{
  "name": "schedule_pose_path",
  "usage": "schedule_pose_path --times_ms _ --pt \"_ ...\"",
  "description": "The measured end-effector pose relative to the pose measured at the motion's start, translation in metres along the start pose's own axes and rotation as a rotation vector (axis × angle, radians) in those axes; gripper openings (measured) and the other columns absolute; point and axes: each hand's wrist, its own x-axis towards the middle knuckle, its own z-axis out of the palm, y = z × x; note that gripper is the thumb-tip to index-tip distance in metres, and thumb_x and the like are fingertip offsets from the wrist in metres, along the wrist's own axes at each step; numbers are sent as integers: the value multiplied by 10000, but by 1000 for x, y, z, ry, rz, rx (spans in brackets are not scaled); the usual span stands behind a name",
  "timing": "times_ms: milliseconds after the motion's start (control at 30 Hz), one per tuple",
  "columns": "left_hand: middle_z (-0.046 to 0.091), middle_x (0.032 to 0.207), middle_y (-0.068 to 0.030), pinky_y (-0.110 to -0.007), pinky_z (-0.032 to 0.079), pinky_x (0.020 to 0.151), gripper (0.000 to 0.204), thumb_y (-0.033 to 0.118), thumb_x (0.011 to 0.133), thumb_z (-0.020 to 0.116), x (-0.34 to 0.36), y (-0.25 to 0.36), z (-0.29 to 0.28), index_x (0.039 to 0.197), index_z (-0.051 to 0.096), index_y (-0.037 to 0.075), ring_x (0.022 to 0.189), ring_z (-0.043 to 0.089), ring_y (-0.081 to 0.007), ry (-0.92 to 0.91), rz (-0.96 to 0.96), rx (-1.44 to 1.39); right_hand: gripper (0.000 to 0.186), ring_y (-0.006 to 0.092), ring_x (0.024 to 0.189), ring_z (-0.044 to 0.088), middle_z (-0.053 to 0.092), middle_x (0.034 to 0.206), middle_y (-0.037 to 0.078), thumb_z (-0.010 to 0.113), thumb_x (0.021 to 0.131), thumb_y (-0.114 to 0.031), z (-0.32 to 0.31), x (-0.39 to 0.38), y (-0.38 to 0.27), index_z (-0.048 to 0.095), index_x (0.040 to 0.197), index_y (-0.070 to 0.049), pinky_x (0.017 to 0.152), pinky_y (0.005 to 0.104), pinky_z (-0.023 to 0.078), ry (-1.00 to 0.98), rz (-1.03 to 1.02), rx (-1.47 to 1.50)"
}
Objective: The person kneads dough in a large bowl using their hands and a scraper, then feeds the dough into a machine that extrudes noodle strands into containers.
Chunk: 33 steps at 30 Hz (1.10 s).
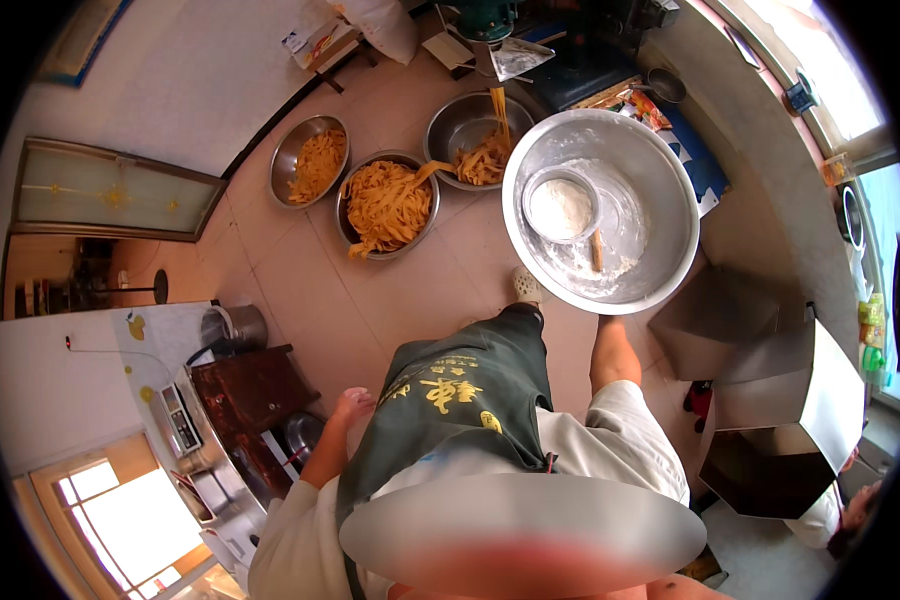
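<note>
My left hand (pixel 353 406) hangs at my left side, away from the bowls, fingers loosely stretched with nothing seen in them. My right forearm (pixel 616 350) reaches up to the near rim of a large metal basin (pixel 670 240); the hand itself is hidden behind that rim, so its grip does not show. Inside the basin stands a small round metal container (pixel 592 190) of white flour (pixel 561 209). A short wooden handle (pixel 597 252) lies beside it. Loose flour is smeared over the basin's bottom.
On the tiled floor ahead stand metal bowls of orange-brown strips (pixel 388 203), one strip trailing between two bowls. A machine with a metal chute (pixel 518 58) is at the far side. Cabinets (pixel 255 388) stand left; an open steel box (pixel 770 440) and another person (pixel 855 510) are right.
</note>
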Motion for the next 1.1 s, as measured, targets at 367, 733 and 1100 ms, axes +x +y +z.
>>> schedule_pose_path --times_ms 367,733,1100 --pt "617 1130 -230 -464 540 825 311 235 935 503 79 21 -10 1132 547 -2 956 649 -370 -108 -196 1 522 240 1247 500 519 1372 114 620 897 -377 -18 -17 47 501 1317 -91 977 424 472 112 196 15" --pt "643 1071 -199 -447 554 796 275 217 938 519 165 63 -6 1097 572 -1 943 660 -349 -176 -312 -352 451 213 1156 560 577 1287 124 635 895 -333 -61 -54 91 552 1241 -57 927 384 509 96 466 -463" --pt "658 990 -165 -427 567 769 210 141 957 466 242 148 -1 1091 574 21 886 676 -320 -33 -337 -215 218 223 659 724 710 759 165 483 915 -5 153 -180 -74 648 1023 86 614 311 554 -697 578 -1656"
